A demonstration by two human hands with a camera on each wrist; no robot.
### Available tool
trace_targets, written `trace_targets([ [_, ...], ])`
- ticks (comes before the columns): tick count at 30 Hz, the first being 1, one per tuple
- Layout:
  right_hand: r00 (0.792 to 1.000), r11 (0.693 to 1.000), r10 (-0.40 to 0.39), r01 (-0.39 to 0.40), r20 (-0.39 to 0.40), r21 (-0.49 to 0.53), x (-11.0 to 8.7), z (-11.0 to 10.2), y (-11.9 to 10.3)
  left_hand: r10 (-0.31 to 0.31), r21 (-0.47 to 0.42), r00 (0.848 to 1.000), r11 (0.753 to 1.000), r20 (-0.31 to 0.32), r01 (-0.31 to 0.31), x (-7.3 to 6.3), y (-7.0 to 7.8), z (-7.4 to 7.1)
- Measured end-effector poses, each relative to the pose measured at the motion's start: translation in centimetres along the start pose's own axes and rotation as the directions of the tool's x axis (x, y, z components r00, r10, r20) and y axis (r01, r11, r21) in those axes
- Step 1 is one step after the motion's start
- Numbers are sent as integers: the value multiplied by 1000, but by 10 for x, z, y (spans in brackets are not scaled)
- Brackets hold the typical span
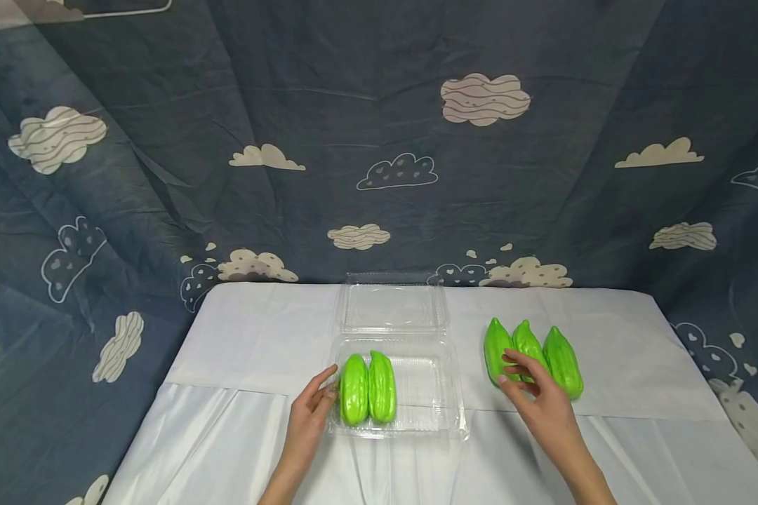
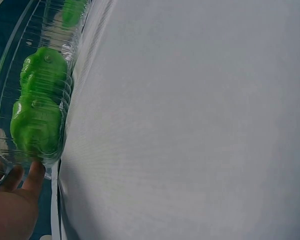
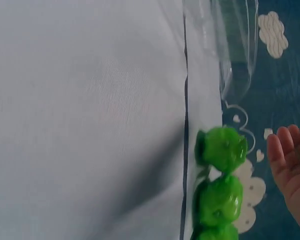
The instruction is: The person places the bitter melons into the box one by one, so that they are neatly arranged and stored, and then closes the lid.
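A clear plastic clamshell box point(image 1: 426, 389) lies in the middle of the white table with its lid point(image 1: 391, 308) folded back. Two shiny, ridged green pepper-like vegetables point(image 1: 354, 393) lie side by side in its left half. My left hand point(image 1: 308, 414) is at the box's left wall, fingertips touching it, as the left wrist view shows beside the green ends point(image 2: 37, 125). Three more such vegetables point(image 1: 565, 361) lie in a row to the right. Over the left two hovers my right hand point(image 1: 546, 407), fingers apart and holding nothing; in the right wrist view it is raised above them.
A white cloth point(image 1: 253, 322) covers the table, with a seam running across it. Behind and at both sides hangs a dark blue curtain point(image 1: 328, 91) with cloud prints. The lid's far edge reaches close to the table's back edge.
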State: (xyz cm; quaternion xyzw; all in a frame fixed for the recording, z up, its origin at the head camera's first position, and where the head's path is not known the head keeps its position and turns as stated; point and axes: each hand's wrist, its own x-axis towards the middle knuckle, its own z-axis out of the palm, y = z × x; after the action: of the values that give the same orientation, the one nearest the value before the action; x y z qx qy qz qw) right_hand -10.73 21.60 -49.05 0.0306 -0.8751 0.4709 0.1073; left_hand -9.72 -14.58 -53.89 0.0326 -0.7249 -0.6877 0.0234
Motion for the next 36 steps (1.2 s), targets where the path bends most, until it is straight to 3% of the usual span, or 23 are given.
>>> trace_targets([
  [17, 998, 966, -11, -8, -68, -260, 3, -37, 31, -1, 7, 1000, 1000, 8, 1, -1, -1, 0],
  [29, 996, 949, 54, -74, -71, -307, 10, -53, 44, 1, -8, 1000, 1000, 19, -1, 0, 0, -1],
  [36, 995, 930, 99, -104, -33, -352, 14, -61, 52, -3, -1, 1000, 1000, 9, 3, 0, 1, 0],
])
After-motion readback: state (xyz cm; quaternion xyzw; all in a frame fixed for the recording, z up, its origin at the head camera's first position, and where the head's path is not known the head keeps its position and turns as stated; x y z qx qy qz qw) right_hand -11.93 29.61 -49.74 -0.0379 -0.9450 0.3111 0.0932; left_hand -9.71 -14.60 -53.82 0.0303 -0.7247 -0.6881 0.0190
